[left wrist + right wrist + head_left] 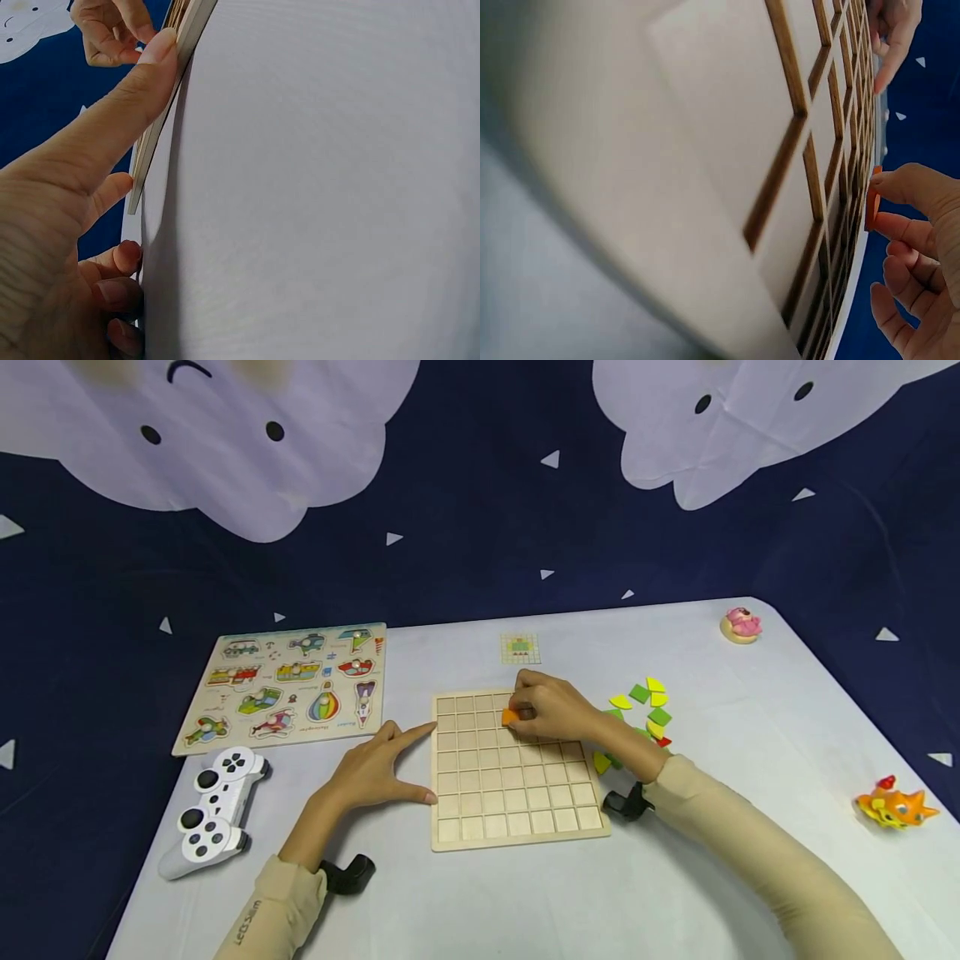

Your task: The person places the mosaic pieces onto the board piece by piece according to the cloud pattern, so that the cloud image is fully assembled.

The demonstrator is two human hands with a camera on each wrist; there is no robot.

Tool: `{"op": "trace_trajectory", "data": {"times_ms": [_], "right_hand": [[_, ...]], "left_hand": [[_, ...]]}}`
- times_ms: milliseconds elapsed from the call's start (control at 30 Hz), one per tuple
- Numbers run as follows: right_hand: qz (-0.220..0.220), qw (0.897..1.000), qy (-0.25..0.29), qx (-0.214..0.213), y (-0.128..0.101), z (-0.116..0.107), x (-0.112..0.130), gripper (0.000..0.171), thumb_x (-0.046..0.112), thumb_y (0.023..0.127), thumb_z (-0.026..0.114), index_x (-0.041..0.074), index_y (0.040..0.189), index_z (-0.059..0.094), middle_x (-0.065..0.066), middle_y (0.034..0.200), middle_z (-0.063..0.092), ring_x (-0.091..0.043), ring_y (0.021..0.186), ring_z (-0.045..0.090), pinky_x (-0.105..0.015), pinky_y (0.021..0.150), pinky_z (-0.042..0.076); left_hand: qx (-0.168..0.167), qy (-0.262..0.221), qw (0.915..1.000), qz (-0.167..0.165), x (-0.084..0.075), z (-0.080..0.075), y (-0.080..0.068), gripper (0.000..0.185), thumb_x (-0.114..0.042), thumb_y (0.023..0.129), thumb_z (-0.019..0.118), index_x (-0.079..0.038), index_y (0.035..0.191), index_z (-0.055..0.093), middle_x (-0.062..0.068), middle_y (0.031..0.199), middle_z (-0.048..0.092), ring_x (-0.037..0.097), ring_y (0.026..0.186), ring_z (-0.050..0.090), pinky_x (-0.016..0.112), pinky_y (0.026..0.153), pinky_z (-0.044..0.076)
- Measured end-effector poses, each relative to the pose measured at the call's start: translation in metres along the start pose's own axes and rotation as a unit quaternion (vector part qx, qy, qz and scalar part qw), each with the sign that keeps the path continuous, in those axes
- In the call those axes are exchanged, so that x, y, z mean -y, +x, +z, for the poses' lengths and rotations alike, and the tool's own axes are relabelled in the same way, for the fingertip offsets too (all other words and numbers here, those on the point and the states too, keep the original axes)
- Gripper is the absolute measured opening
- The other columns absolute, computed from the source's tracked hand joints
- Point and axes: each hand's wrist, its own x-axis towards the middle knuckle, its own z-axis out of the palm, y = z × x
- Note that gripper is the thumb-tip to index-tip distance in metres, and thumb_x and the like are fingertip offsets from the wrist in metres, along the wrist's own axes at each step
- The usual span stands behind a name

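Observation:
A wooden grid board (517,793) with several square cells lies on the white table (675,893). My right hand (551,706) pinches a small orange piece (510,717) over a cell near the board's far edge; the piece (871,206) shows between thumb and forefinger in the right wrist view, close to the grid board (727,150). My left hand (378,768) lies flat on the table, its fingers straight, thumb and forefinger touching the board's left edge (161,124). Loose green, yellow and red pieces (641,714) lie right of the board.
A small pattern card (521,648) lies beyond the board. A picture peg puzzle (288,687) and a white game controller (213,810) sit at the left. A pink toy (741,625) and an orange toy (896,806) stand at the right. Dark cloth hangs behind.

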Motion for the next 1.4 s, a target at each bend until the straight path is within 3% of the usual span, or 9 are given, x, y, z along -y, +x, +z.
{"op": "trace_trajectory", "data": {"times_ms": [200, 567, 800, 1100, 1400], "right_hand": [[-0.007, 1.0, -0.006, -0.004, 0.001, 0.003, 0.0, 0.015, 0.019, 0.086, 0.078, 0.006, 0.094, 0.077, -0.004, 0.097, 0.057, -0.012, 0.077, 0.052, -0.027, 0.067, 0.047], [0.05, 0.995, 0.077, 0.042, 0.005, 0.007, -0.003, 0.01, 0.019, 0.09, 0.075, 0.011, 0.097, 0.076, 0.0, 0.099, 0.054, -0.012, 0.079, 0.05, -0.027, 0.068, 0.045], [0.054, 0.997, 0.042, 0.042, 0.004, 0.003, 0.002, 0.014, 0.021, 0.089, 0.075, 0.011, 0.099, 0.077, -0.001, 0.095, 0.055, -0.012, 0.08, 0.052, -0.027, 0.068, 0.047], [0.02, 0.999, -0.031, 0.026, -0.005, -0.01, 0.004, 0.031, 0.026, 0.088, 0.077, 0.009, 0.113, 0.076, -0.005, 0.095, 0.055, -0.012, 0.076, 0.049, -0.025, 0.064, 0.045], [0.074, 0.997, -0.033, 0.017, -0.039, -0.044, -0.022, 0.028, 0.017, 0.088, 0.076, 0.007, 0.114, 0.075, -0.009, 0.099, 0.056, -0.017, 0.079, 0.049, -0.03, 0.064, 0.043]], "left_hand": [[0.003, -0.004, 1.0, -0.001, -0.001, 0.001, 0.001, 0.108, -0.07, 0.058, 0.083, -0.033, 0.151, 0.043, 0.002, 0.092, 0.041, 0.016, 0.065, 0.038, 0.031, 0.058, 0.032], [0.005, -0.001, 1.0, -0.004, -0.001, 0.0, 0.001, 0.109, -0.071, 0.057, 0.083, -0.034, 0.151, 0.042, 0.002, 0.093, 0.042, 0.016, 0.066, 0.039, 0.031, 0.058, 0.032], [0.009, -0.002, 0.9999, -0.006, -0.003, -0.001, 0.001, 0.108, -0.069, 0.058, 0.084, -0.033, 0.151, 0.042, 0.003, 0.093, 0.042, 0.017, 0.065, 0.039, 0.031, 0.058, 0.032], [0.005, -0.006, 1.0, -0.005, -0.002, 0.003, 0.0, 0.108, -0.071, 0.057, 0.083, -0.034, 0.151, 0.042, 0.002, 0.093, 0.042, 0.016, 0.066, 0.041, 0.031, 0.058, 0.034], [0.0, -0.005, 1.0, -0.005, 0.0, 0.001, -0.001, 0.108, -0.069, 0.058, 0.084, -0.033, 0.151, 0.043, 0.002, 0.093, 0.042, 0.016, 0.066, 0.04, 0.031, 0.058, 0.033]]}}
